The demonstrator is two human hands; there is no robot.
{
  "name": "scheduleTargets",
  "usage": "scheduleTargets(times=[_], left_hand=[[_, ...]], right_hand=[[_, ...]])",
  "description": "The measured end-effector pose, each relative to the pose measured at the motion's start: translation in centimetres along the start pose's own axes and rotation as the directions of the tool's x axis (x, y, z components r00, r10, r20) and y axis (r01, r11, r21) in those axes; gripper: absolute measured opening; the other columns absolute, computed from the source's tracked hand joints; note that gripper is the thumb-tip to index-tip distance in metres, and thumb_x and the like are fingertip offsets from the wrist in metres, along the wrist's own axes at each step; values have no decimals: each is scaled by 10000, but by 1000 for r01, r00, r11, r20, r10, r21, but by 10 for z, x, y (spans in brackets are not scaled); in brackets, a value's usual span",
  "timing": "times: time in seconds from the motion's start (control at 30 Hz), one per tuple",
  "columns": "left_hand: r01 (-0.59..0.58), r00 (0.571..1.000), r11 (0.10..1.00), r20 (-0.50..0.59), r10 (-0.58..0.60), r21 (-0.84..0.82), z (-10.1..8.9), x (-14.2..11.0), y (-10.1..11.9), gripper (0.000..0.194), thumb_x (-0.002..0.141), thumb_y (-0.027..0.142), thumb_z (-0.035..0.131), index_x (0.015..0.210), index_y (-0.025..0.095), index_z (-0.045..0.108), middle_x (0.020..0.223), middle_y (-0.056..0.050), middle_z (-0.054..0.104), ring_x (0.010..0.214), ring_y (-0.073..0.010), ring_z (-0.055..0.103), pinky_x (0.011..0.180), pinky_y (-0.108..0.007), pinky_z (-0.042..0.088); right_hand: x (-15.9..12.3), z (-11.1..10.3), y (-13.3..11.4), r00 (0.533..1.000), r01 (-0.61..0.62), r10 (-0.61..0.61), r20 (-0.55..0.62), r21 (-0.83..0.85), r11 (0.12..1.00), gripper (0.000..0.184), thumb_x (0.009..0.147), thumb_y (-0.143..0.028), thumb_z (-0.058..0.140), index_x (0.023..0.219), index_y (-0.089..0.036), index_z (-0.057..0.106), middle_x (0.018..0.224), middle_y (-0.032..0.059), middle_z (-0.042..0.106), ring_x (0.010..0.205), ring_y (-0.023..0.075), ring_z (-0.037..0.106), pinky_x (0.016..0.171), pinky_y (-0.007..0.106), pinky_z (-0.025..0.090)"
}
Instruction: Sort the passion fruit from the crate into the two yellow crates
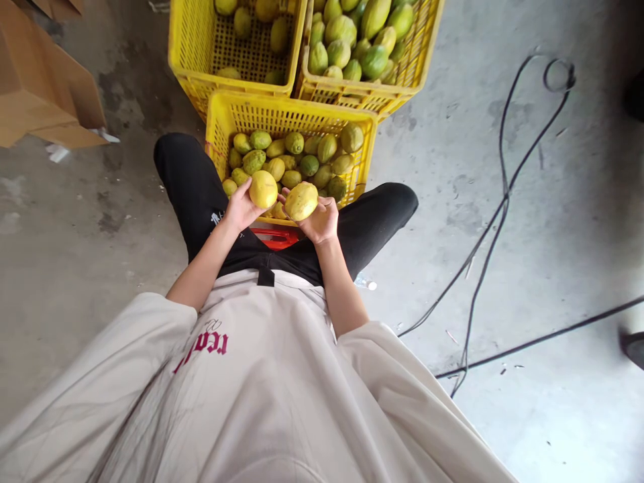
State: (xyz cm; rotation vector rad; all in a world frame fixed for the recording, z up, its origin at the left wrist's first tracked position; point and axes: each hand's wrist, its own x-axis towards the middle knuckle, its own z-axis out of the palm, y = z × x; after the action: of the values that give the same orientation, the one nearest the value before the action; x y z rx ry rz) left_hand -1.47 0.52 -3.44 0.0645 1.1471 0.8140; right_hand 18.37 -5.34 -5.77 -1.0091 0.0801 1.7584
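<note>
Both my hands are raised over the near edge of a yellow plastic crate (pixel 375 144) between my knees. My left hand (pixel 242 206) grips a round, smooth yellow fruit (pixel 263 189), its fingers partly hidden behind it. In my right hand (pixel 322 220) rests a second yellow fruit (pixel 301 201), more oval and faintly marked, cradled on the palm and fingers. The two fruits are close together but apart. Beneath them, the crate holds several green and yellow fruits (pixel 309 165), some ribbed or bumpy. Their exact kind I cannot tell.
Beyond stand two more yellow crates, the left crate (pixel 184 50) with a few fruits, the right crate (pixel 427 50) heaped with green-yellow ones. Cardboard (pixel 47 80) lies at far left. A black cable (pixel 506 194) loops across the concrete floor. Something red (pixel 276 237) shows below me.
</note>
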Motion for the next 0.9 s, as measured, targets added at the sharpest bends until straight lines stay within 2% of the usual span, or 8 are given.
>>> scheduleTargets(times=[0.07, 0.17, 0.33, 0.47, 0.6, 0.7, 0.8, 0.9], left_hand=[[23, 1000, 999, 19, -24, 29, -2, 3, -2, 331, 1283, 479, 633, 1321, 232, 850, 1281, -116, 968, 1636, -377, 842, 1257, -485, 781], [45, 997, 997, 54, -48, 65, -7, 5, -5, 350, 1240, 428, 703, 1480, 227, 859, 1335, -122, 973, 1544, -358, 902, 1258, -434, 786], [49, 996, 995, 69, -55, 82, -12, 9, -10, 435, 1236, 379, 678, 1582, 182, 852, 1264, -132, 954, 1400, -379, 963, 1195, -463, 820], [66, 995, 995, 65, -72, 79, -14, 11, -12, 413, 1205, 398, 733, 1552, 202, 843, 1265, -131, 958, 1412, -386, 960, 1200, -468, 818], [86, 992, 994, 84, -91, 63, -9, 6, -8, 481, 1136, 542, 827, 1499, 227, 833, 1345, -148, 972, 1451, -411, 940, 1207, -502, 812], [83, 993, 996, 81, -85, 29, -1, -2, -3, 467, 1133, 546, 762, 1480, 241, 833, 1371, -132, 970, 1521, -435, 905, 1245, -549, 790], [88, 994, 996, 66, -88, 3, 4, -8, 1, 453, 1121, 448, 677, 1502, 244, 816, 1381, -109, 966, 1567, -441, 879, 1283, -587, 768], [89, 995, 996, 51, -89, -1, 3, -7, 0, 458, 1098, 423, 711, 1510, 243, 799, 1379, -115, 962, 1566, -448, 877, 1294, -594, 761]], right_hand=[[0, 1, 1, 1000, -1, 0, -29, -25, 1000, 316, 1124, -607, 741, 1221, -309, 786, 1130, 66, 938, 1550, 392, 828, 1283, 666, 722], [1, -3, 4, 996, -20, 17, -85, -30, 999, 334, 1187, -628, 738, 1207, -299, 793, 1055, 44, 918, 1490, 356, 847, 1293, 611, 723], [9, -17, 9, 996, -68, 66, -62, -34, 997, 456, 1051, -716, 946, 1176, -309, 784, 1054, 44, 920, 1244, 350, 935, 1054, 511, 853], [15, -21, 10, 997, -77, 75, -33, -37, 996, 497, 1048, -750, 937, 1188, -297, 788, 1099, 62, 931, 1184, 332, 939, 946, 437, 858], [14, -19, 8, 998, -55, 55, -28, -12, 998, 394, 1132, -694, 843, 1236, -317, 793, 1103, 35, 930, 1241, 319, 920, 1047, 479, 837], [11, -15, 6, 999, -26, 27, -30, 9, 1000, 366, 1186, -646, 685, 1251, -308, 812, 1146, 47, 938, 1368, 335, 891, 1155, 532, 805], [9, -12, 6, 1000, 14, -13, -11, 29, 999, 376, 1089, -640, 716, 1227, -305, 818, 1211, 76, 948, 1446, 401, 879, 1185, 623, 803], [7, -9, 6, 999, 27, -26, -32, 39, 999, 374, 985, -624, 799, 1195, -314, 800, 1208, 85, 947, 1448, 435, 878, 1174, 671, 806]])
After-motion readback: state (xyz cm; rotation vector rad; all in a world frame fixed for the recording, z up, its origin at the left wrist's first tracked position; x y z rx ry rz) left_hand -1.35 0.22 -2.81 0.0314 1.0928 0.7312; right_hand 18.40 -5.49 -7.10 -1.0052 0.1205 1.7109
